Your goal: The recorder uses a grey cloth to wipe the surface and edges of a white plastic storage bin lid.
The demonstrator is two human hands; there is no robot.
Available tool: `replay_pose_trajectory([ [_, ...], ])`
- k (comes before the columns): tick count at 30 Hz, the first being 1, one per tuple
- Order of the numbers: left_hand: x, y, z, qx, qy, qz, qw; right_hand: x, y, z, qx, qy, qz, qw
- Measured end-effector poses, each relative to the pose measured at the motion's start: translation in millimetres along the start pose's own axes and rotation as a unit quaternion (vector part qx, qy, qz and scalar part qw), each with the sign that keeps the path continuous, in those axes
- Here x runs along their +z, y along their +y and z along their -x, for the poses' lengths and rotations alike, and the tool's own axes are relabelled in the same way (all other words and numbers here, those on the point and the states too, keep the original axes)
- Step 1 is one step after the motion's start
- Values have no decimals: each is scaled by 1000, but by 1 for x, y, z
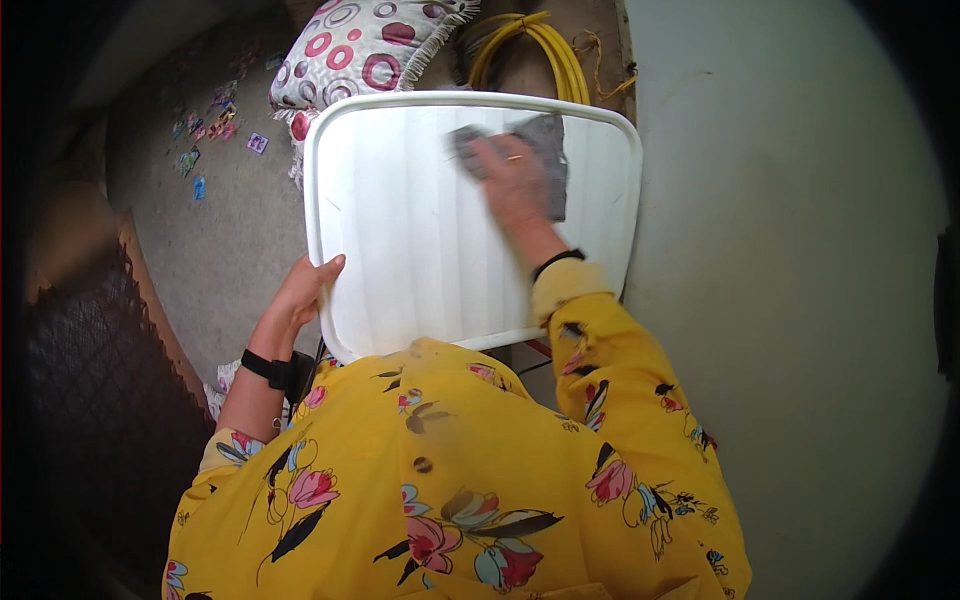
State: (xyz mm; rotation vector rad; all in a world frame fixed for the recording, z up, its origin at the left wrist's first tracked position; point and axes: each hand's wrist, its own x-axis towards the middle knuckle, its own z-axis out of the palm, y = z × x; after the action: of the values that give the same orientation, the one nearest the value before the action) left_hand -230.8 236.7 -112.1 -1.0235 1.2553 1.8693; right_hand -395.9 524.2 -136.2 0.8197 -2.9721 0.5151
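Note:
Before me is a white rectangular panel (397,225) with rounded corners and a raised rim, perhaps a tray or tabletop. My left hand (307,286) grips its left rim, thumb on top and fingers underneath, out of sight. Pressed to the upper right part of the white surface is a grey cloth (551,146). My right hand (514,176), blurred by motion, holds that cloth bunched under its fingers, with a loose flap spread to the right. A ring shows on one finger of this hand.
Beyond the panel lie a fringed cushion (345,56) with a circle pattern and a coiled yellow hose (559,56). Small colourful cards or scraps (225,120) litter the grey floor (247,210). A pale wall (765,262) rises close on the right. Dark woven netting (112,390) stands at left.

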Motion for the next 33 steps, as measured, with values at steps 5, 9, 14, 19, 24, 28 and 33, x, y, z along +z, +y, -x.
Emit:
replay_pose_trajectory([
  [5, 4, 5, 7, -4, 9, 2, 1000, -41, 116, 9, 270, -38, 235, 933],
  [9, 5, 5, 7, 17, 1, -7, 1000, -38, 93, -4, 362, -44, 165, 916],
  [14, 4, 3, 4, 5, 7, 2, 1000, 1, -33, -18, 191, -62, 13, 980],
  [19, -1, -2, -1, 9, 2, 2, 1000, -2, -108, 30, 29, -146, -117, 982],
  [24, 1, 1, 2, -11, 11, -1, 1000, -33, -40, 133, -30, -136, -139, 980],
  [28, 4, 4, 7, -13, 6, -2, 1000, -66, 52, 149, 32, -57, 15, 998],
  [33, 10, 7, 12, 8, 10, -26, 1000, -91, 94, 103, 146, 38, 170, 974],
])
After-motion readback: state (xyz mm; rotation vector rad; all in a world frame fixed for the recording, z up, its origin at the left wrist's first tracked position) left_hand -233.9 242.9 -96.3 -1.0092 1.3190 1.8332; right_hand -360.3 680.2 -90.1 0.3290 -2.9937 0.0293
